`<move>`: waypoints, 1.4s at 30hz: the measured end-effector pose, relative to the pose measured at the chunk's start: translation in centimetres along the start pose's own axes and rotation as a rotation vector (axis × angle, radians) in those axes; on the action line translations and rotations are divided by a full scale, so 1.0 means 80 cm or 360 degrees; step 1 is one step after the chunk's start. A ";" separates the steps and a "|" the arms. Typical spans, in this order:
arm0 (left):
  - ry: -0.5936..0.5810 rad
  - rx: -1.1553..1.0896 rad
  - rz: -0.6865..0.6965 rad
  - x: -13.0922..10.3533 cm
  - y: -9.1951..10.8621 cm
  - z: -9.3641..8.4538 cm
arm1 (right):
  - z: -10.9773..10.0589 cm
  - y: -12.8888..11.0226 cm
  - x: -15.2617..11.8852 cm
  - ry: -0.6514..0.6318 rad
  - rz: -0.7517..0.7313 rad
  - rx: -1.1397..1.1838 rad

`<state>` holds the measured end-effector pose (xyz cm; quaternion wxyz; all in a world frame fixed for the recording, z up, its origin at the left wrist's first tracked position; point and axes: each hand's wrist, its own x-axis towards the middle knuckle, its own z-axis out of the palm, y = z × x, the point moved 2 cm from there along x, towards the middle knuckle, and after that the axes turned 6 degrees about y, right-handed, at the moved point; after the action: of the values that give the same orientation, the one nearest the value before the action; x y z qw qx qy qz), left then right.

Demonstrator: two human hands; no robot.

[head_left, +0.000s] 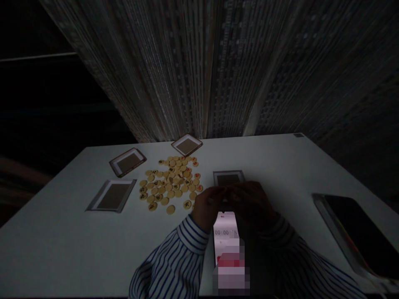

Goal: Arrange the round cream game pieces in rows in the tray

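My left hand and my right hand meet above the top end of a lit phone with timer digits on its screen. The fingers of both are curled and pressed together at the fingertips; whatever is between them is hidden in the dark. Just beyond my hands lies a framed card, partly covered by them. To the left of my left hand spreads a loose pile of round wooden Chinese chess pieces, some face up with black or red characters, others blank side up.
Similar framed cards lie on the white table: one at left, one behind it, one at the back. A dark-screened tablet-like device rests at right. A bead-string curtain hangs behind the table's far edge.
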<state>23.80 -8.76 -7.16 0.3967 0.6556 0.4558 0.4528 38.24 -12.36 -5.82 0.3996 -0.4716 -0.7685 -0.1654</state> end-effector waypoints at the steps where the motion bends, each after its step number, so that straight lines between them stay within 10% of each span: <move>1: -0.0001 -0.0011 -0.0009 0.000 0.001 0.000 | 0.000 0.000 0.000 0.0001 0.0005 0.0004; 42: -0.0013 -0.0076 -0.0072 0.003 -0.001 -0.001 | 0.007 0.009 -0.001 -0.0031 0.0012 0.0066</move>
<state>23.78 -8.51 -7.13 0.4243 0.6373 0.4580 0.4518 38.63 -11.71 -6.30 0.4026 -0.4677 -0.7738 -0.1433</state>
